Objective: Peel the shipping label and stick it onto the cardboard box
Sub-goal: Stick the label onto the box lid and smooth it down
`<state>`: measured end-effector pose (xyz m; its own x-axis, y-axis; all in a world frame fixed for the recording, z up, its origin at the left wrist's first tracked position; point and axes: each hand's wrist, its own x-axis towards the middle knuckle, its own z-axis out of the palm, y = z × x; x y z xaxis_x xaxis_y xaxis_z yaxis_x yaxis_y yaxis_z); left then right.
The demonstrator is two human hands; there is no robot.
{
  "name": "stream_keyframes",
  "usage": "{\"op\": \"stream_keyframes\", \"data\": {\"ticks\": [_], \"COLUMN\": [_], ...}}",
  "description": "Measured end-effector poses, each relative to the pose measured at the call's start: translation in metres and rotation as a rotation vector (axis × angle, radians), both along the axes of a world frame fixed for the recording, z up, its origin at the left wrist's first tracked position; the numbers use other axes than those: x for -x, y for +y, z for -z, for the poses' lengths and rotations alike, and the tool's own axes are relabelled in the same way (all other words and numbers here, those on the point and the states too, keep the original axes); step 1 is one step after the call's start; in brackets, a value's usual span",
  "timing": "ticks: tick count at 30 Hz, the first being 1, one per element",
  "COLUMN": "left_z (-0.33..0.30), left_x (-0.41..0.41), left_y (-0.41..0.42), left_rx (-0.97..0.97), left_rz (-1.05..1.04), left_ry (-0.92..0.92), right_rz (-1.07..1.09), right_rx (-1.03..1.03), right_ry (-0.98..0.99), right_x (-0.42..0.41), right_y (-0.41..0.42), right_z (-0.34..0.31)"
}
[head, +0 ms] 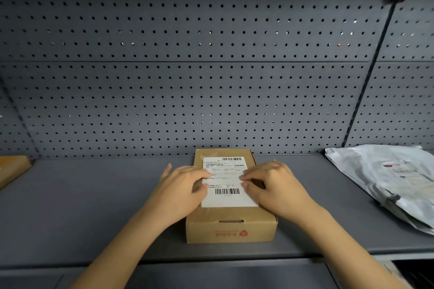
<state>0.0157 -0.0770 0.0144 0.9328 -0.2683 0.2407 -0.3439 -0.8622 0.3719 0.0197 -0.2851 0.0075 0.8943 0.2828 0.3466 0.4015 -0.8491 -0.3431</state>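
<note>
A brown cardboard box [231,227] lies flat on the grey shelf, its long side running away from me. A white shipping label [226,197] with two barcodes covers most of the box's lid. My left hand [182,189] rests palm down on the label's left edge, fingertips on the paper. My right hand [273,186] presses flat on the label's right edge, fingertips near the middle fold line. Neither hand holds anything.
The grey shelf [94,206] ends at a perforated back wall [187,77]. A grey plastic mailer bag [389,180] with its own label lies at the right. The corner of another cardboard box [11,169] pokes in at the far left.
</note>
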Motion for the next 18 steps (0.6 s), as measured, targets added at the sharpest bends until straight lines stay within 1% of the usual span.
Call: {"op": "stream_keyframes", "data": {"ticks": [2,5,10,13,16,18], "left_z": [0.001,0.007,0.016,0.018,0.016,0.017], "left_x": [0.006,0.013,0.02,0.021,0.019,0.019], "left_y": [-0.009,-0.015,0.003,0.002,-0.009,-0.013], "left_rx": [0.041,0.034,0.018,0.056,0.072,0.046], "left_rz": [0.053,0.078,0.022,0.012,0.059,0.066], "left_ry": [-0.006,-0.046,-0.133,-0.181,-0.216,-0.188], "right_rz": [-0.054,-0.087,0.018,0.047,-0.017,-0.05], "right_rx": [-0.02,-0.05,-0.073,-0.07,-0.111,-0.121], "right_ry": [-0.006,-0.003,-0.028,-0.044,-0.047,-0.015], "right_x": [0.006,0.015,0.021,0.024,0.025,0.025], "right_y": [0.011,0.017,-0.004,-0.001,0.016,0.022], "right_z": [0.003,0.006,0.008,0.006,0.006,0.009]}}
